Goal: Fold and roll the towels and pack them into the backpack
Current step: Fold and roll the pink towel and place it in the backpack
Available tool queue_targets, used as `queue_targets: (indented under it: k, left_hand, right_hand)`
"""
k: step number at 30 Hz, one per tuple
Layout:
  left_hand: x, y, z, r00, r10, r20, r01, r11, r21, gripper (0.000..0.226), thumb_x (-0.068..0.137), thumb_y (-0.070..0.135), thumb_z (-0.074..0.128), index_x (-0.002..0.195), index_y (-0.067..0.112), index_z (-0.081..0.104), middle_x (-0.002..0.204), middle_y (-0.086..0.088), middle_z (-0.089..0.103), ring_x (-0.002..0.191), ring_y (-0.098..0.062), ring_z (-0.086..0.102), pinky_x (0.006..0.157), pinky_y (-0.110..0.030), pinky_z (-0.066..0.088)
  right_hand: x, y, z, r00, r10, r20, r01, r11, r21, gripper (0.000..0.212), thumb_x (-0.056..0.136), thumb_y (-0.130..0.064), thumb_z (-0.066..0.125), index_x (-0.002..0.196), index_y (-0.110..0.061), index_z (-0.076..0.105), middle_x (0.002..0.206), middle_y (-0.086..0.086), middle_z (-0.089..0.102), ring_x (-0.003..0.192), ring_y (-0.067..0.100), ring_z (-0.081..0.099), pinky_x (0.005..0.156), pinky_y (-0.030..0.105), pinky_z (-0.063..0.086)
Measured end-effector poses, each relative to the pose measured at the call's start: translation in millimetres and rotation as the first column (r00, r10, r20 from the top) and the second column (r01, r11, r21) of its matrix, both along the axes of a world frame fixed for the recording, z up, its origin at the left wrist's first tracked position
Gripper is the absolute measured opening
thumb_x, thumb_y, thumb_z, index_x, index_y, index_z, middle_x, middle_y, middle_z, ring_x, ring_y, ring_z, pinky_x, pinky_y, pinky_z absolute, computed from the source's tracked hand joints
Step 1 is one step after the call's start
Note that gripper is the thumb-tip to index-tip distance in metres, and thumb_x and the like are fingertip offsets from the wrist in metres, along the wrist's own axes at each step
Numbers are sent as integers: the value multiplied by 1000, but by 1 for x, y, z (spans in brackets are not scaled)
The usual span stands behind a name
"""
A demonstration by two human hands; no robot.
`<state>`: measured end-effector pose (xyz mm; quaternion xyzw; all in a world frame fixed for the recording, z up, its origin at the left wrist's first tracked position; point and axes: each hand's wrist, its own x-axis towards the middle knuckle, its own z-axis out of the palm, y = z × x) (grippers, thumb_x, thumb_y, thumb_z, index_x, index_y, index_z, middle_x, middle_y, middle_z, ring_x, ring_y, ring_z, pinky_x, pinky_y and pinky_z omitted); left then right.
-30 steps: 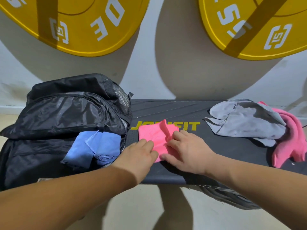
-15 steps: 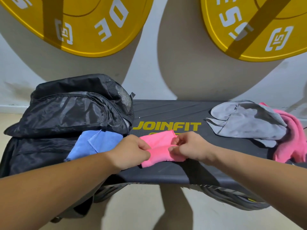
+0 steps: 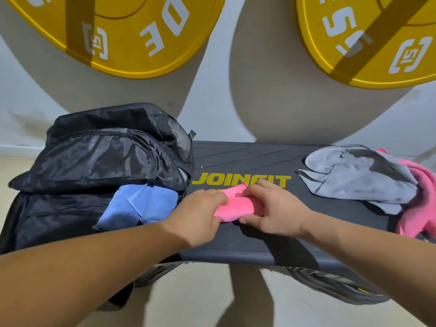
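A small pink towel [image 3: 236,205] lies half rolled on the black step platform [image 3: 259,159], just below its yellow lettering. My left hand [image 3: 200,214] grips the roll's left end and my right hand [image 3: 274,208] grips its right end, fingers curled over the top. A black backpack [image 3: 101,159] sits at the platform's left end with its mouth open. Rolled blue towels [image 3: 139,206] stick out of that opening, right beside my left hand.
A crumpled grey towel [image 3: 358,175] lies at the platform's right end, on top of another pink towel [image 3: 420,199]. Two yellow weight plates [image 3: 132,34] hang on the wall behind. The platform's front edge runs just below my wrists.
The pink towel lay flat and folded a second ago; both hands have since rolled it away from me into a short tube that covers part of the lettering.
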<state>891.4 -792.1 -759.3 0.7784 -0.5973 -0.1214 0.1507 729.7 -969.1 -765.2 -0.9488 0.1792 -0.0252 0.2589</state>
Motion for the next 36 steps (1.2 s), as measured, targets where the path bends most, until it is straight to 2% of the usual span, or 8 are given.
queue_targets:
  k: [4,9,13,18,22,27,32,36]
  left_hand:
    - [11,-4,9,833,225,-506,-181,974,135,16,82,20,68,98,22,72,91,0,75,80,-17,69,75,-41,59]
    - [19,-8,0,912,212,-352,-160,972,172,25,90,32,52,88,16,71,81,-3,71,80,-21,65,76,-37,55]
    - [20,-8,0,886,199,-418,-145,977,159,8,91,24,63,93,24,71,86,9,70,80,-9,64,77,-29,53]
    - [15,5,2,853,160,-497,-110,986,129,9,90,18,67,95,24,63,78,12,60,64,2,53,64,-21,46]
    - [13,10,13,679,230,-697,-195,972,131,28,87,12,71,111,21,60,91,-12,68,74,-15,65,71,-39,58]
    - [3,7,40,667,185,-721,-193,978,73,27,85,10,72,109,17,63,77,-1,59,69,-15,53,71,-33,48]
    - [7,14,94,700,247,-670,-375,925,-51,29,78,35,80,93,18,62,84,-1,73,72,-14,66,68,-33,54]
    - [30,61,135,563,250,-787,-462,886,-49,36,70,33,84,93,15,62,84,-6,73,73,-15,66,70,-35,52]
  right_hand:
    - [5,-4,11,970,-220,-102,240,928,286,41,81,-53,77,107,-24,65,92,-6,68,81,13,64,73,28,53]
    - [17,10,20,866,-423,-266,497,789,362,47,88,-61,63,101,-16,62,80,11,68,59,31,70,45,35,58]
    - [27,16,27,801,-528,-282,570,529,629,41,84,-41,80,96,-9,59,83,6,64,64,23,67,55,33,63]
    - [38,16,36,830,-511,-225,378,218,900,30,74,5,83,83,-8,57,84,19,70,76,29,73,68,39,64]
    - [35,11,54,880,-434,-195,321,238,917,22,78,3,80,81,-7,61,81,15,67,72,23,69,63,31,60]
    - [40,22,89,872,-470,-139,312,315,896,24,80,-1,79,79,-14,60,74,10,66,68,24,65,58,33,55]
    - [67,46,133,836,-549,-20,238,329,914,25,82,-3,76,100,-11,60,88,16,62,77,27,62,66,42,59]
    - [108,84,160,835,-550,14,162,270,949,30,76,-6,74,101,-15,60,86,13,60,77,27,60,63,36,55]
